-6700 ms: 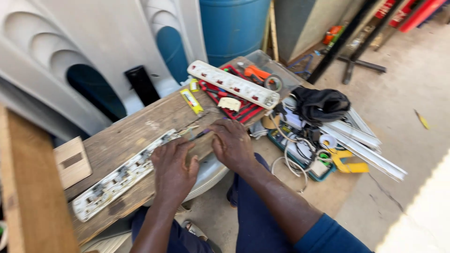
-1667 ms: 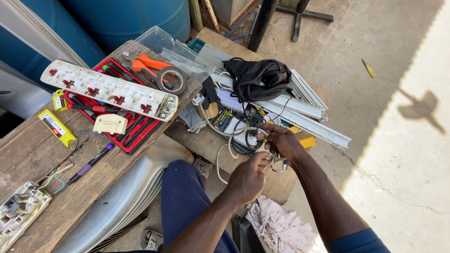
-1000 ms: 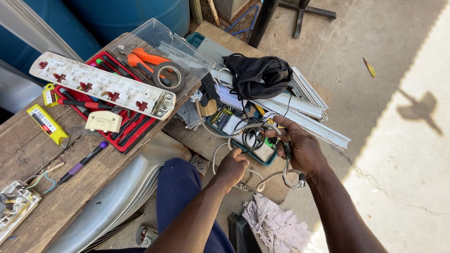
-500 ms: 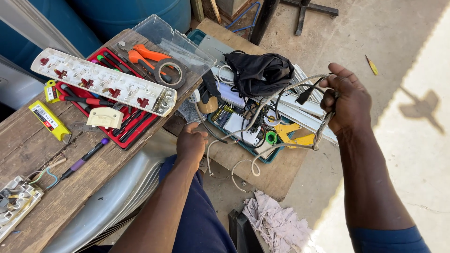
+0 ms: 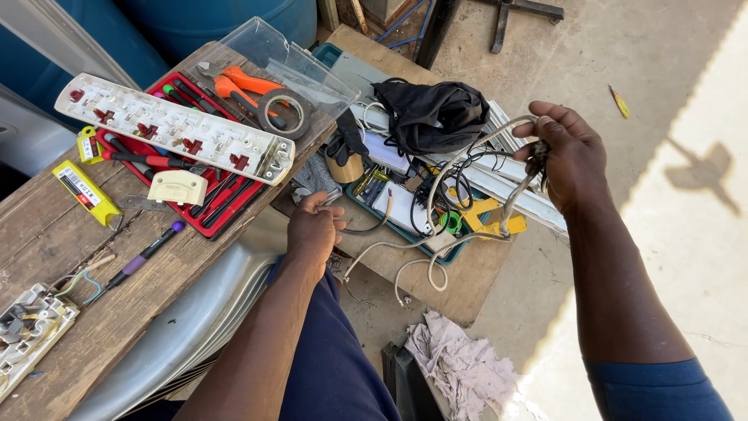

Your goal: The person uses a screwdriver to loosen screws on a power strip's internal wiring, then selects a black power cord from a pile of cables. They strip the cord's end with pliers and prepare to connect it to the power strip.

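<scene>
Held up at the right, above the cluttered low board: a grey-white electrical cable [image 5: 467,168], thin, stiff and kinked, looping from the raised right hand [image 5: 567,156] in a wide arc to the left and down, with loose ends curling over the near edge of the wooden board [image 5: 460,284]. Right hand closed around the bunched upper part of the cable, fingers curled over a dark piece, perhaps a plug, too shadowed to identify. Left hand [image 5: 313,232] lower and left of centre, fingers folded together near the edge of the workbench [image 5: 148,300], touching a thin dark wire [image 5: 366,229]; unclear whether actually pinching it or only resting against it. Just far of the cable, a black cloth bundle [image 5: 432,113] over pale metal strips, and beneath the loop a teal tray [image 5: 405,231] of small parts, contents tangled and hard to separate. On the bench at the left, a long white socket strip [image 5: 171,129] lying across a red tool case [image 5: 210,206] with orange pliers [image 5: 245,84] and a tape roll [image 5: 284,114]; a yellow utility knife [image 5: 86,191] and a purple-handled screwdriver [image 5: 144,253] nearer. At the near left corner, another opened socket strip [image 5: 27,335], cut off by the frame. A crumpled rag [image 5: 463,366] on the ground near the legs.
</scene>
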